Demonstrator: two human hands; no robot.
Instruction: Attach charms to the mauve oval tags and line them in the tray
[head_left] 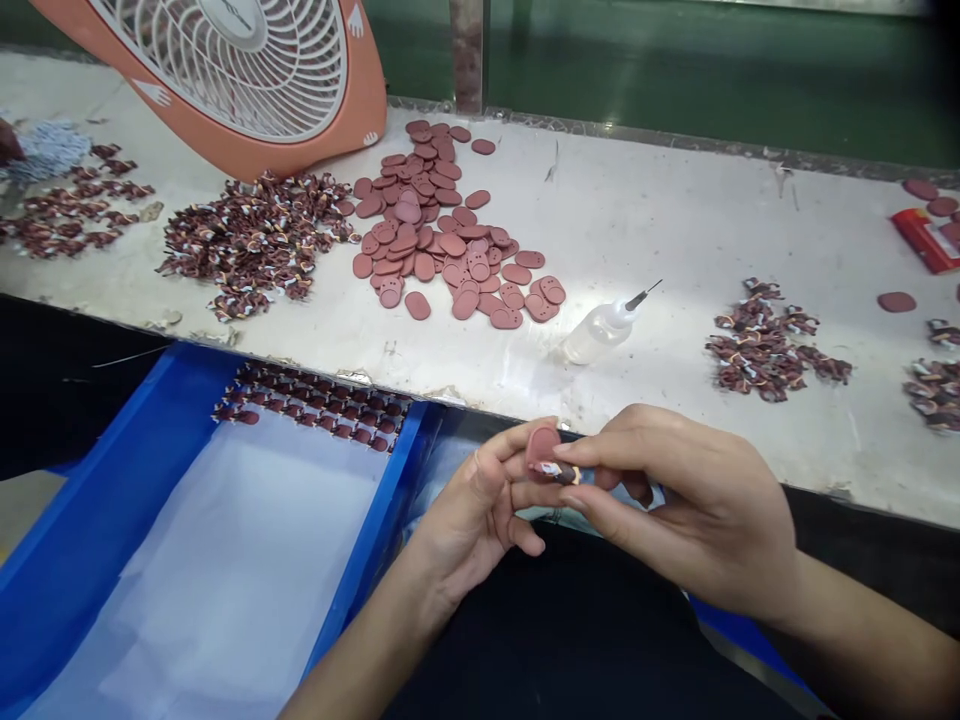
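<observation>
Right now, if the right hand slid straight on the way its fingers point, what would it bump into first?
The right hand points leftward, so it would meet the small reddish oval piece pinched at its fingertips, then the left hand right behind it.

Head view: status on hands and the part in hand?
Left hand and right hand both pinching one oval maroon piece, small printed part pressed to it. Held over lap, off the bench. Glue bottle lying idle. Nothing between the hands.

Just in front of the table [675,230] edge, the left hand [480,510] and right hand [697,510] pinch one reddish-brown oval piece [541,445] between their fingers [600,452]. A squeeze bottle [600,330] lies on the table just behind the hands. A blue tray [90,500] sits left of them.
</observation>
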